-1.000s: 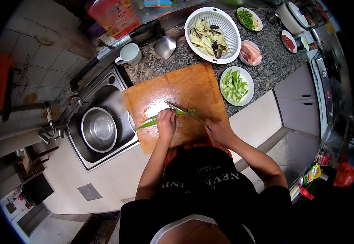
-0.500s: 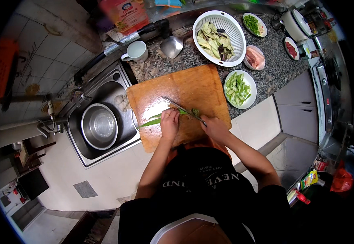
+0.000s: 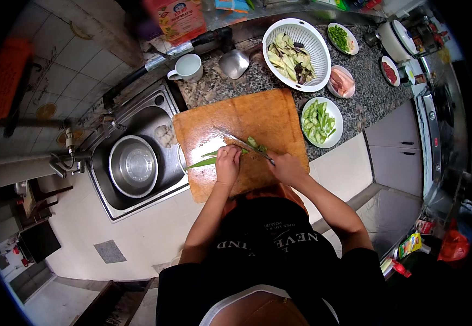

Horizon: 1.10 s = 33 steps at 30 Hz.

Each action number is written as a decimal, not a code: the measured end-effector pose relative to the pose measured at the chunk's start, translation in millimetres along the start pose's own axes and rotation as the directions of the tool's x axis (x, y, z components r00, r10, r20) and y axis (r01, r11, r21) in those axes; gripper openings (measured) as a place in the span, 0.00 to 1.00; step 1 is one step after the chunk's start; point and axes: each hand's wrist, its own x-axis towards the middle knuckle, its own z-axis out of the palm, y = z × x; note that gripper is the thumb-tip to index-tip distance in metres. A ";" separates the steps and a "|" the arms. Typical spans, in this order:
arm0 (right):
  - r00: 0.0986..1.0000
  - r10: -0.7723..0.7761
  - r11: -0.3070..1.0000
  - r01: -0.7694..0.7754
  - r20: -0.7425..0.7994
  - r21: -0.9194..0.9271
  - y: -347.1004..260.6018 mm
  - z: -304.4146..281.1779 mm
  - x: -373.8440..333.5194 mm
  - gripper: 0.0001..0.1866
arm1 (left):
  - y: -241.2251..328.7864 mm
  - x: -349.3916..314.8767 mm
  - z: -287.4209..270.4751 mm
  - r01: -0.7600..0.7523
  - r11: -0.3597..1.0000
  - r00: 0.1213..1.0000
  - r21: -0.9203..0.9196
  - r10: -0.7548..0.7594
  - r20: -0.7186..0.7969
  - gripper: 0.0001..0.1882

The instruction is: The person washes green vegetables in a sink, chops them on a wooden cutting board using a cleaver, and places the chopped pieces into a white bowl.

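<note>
On the wooden cutting board point(image 3: 257, 111), my left hand point(image 3: 227, 164) presses down with closed fingers on a bunch of green scallions point(image 3: 202, 162), whose long leaf ends stick out to the left. My right hand point(image 3: 288, 169) grips the handle of a kitchen knife point(image 3: 240, 142). Its blade slants up and left across the board, just right of my left fingertips, at the scallions' cut end. Small chopped scallion pieces point(image 3: 257, 145) lie along the blade's far right side.
Left of the board, a sink point(image 3: 101, 187) holds a metal basin point(image 3: 117, 179) and pale pieces point(image 3: 165, 136). Behind stand a mug point(image 3: 188, 68), a metal spatula point(image 3: 234, 64) and a white colander point(image 3: 324, 60) of sliced eggplant. Plates of sliced green peppers point(image 3: 318, 121) and raw meat point(image 3: 342, 82) sit right.
More cut scallion bits have spread along the far right side of the blade. Both hands stay in nearly the same place, and the view has shifted slightly.
</note>
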 end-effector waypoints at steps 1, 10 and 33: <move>1.000 0.001 1.000 -0.001 -0.003 0.007 -0.2 -3.1 -2.2 0.11 | -0.8 -0.4 -1.0 -0.004 1.000 1.000 0.000 0.004 -0.002 0.03; 0.992 0.033 0.996 -0.022 0.119 -0.087 9.2 -3.6 -16.4 0.12 | -2.8 -2.9 -17.5 0.038 0.996 0.999 0.078 -0.035 -0.036 0.04; 0.998 -0.016 0.999 0.018 0.065 -0.034 -5.4 2.9 -2.9 0.11 | -11.1 -4.4 -16.3 0.093 0.996 0.995 -0.006 -0.093 -0.017 0.03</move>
